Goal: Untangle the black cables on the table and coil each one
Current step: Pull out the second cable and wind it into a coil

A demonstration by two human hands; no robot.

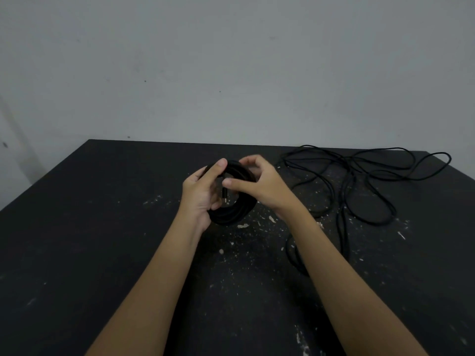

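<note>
Thick black coiled cable (pixel 232 211) is held over the scuffed black bench (pixel 102 227), left hand (pixel 203 191) wrapped round it, right hand (pixel 259 183) pinching its strands, so I'd guess tuck the end, then tackle the loose black cable tangle (pixel 359 181) far right.

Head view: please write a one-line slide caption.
The left hand and right hand hold a coiled cable over the table; a loose cable lies tangled to the right.

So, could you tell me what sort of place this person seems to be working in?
Probably a plain workroom or spare room: a scuffed black table with pale flecks, a bare grey wall, and a loose cable beside the coiled cable being held.
</note>
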